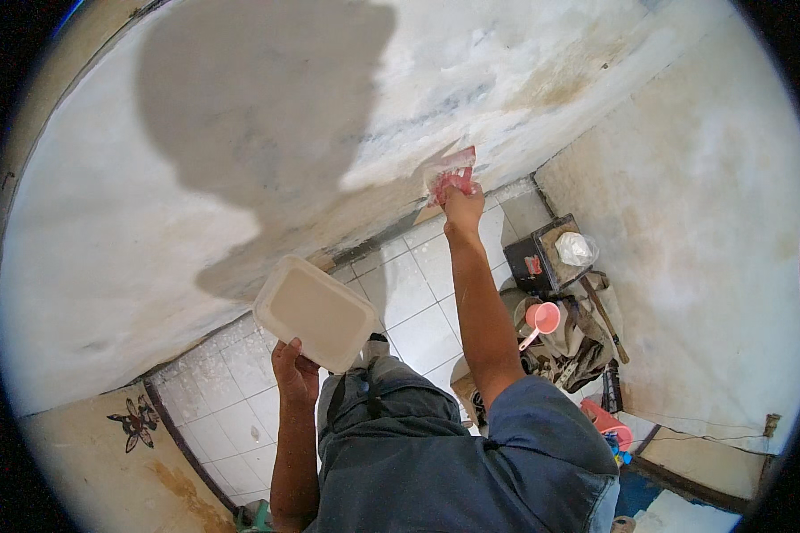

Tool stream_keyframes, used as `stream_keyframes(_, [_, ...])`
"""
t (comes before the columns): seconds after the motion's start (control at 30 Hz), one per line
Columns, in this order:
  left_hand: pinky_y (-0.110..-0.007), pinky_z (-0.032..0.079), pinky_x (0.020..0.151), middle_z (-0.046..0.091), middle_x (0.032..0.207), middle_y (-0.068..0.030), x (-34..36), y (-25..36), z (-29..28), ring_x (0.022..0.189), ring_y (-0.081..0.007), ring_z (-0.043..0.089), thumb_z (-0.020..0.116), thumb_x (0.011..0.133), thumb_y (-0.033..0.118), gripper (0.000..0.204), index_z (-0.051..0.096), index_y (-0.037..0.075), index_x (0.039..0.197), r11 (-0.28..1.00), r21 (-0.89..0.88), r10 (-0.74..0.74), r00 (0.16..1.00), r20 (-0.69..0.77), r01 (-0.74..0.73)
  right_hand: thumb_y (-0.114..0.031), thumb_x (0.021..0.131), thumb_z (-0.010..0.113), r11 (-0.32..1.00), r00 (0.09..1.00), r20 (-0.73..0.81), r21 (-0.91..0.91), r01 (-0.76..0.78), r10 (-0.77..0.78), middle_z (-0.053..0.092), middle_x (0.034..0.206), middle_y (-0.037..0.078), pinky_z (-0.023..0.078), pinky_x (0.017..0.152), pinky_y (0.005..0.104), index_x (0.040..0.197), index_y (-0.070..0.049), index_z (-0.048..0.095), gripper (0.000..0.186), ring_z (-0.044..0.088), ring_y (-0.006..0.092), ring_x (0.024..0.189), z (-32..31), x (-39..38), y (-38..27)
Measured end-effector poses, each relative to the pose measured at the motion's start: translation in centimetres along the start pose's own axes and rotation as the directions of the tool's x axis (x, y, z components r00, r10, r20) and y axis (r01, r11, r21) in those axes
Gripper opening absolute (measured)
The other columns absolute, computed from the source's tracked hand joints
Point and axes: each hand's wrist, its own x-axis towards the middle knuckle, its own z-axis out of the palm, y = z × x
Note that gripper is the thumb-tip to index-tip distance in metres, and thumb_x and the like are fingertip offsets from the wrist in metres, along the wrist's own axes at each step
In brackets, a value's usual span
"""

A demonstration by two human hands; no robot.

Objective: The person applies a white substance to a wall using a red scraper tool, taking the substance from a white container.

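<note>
My right hand [463, 209] is stretched out ahead, its fingers closed round a red putty spreader [454, 174] smeared with white paste. The spreader's blade lies at the face of the patchy white wall [436, 98]; whether its whole edge touches I cannot tell. Lower and to the left, my left hand [295, 369] grips a cream rectangular plastic tub [316, 313] by its near corner, thumb on the rim. The tub is tilted toward me, and pale material seems to cover its bottom. A large shadow falls on the wall above the tub.
At right on the white tiled floor [418, 266] stands a black box [533, 265] with a bag of white powder [576, 250] on top. Beside it are a pink dipper [542, 318], crumpled cloth [580, 342] and a wooden stick [606, 320]. A second wall [711, 222] rises at right.
</note>
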Motion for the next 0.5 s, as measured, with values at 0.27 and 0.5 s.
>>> stream_keyframes(0.27, [-0.042, 0.045, 0.095, 0.054, 0.121, -0.0140, -0.7, 0.5, 0.2, 0.112, -0.0264, 0.054, 0.058, 0.083, 0.024, 0.053, 0.041, -0.003, 0.126, 0.999, 0.030, 0.017, 0.999, -0.029, -0.016, -0.012, 0.076, 0.057, 0.581, 0.890, 0.004, -0.756, 0.301, -0.456, 0.059, 0.081, 0.022, 0.046, 0.067, 0.0434, 0.078, 0.005, 0.053, 0.017, 0.058, 0.0367, 0.074, 3.4, 3.4, 5.1])
stream_keyframes(0.5, [-0.042, 0.047, 0.093, 0.054, 0.121, -0.0145, -0.2, 0.9, -0.7, 0.111, -0.0266, 0.055, 0.058, 0.083, 0.026, 0.056, 0.039, -0.004, 0.126, 0.998, 0.058, 0.028, 0.999, -0.036, -0.026, -0.012, 0.077, 0.060, 0.363, 0.754, 0.572, -0.661, 0.656, -0.323, 0.057, 0.081, 0.018, 0.046, 0.066, 0.0436, 0.089, 0.002, 0.056, 0.019, 0.056, 0.0351, 0.072, 3.7, -5.6, 10.3])
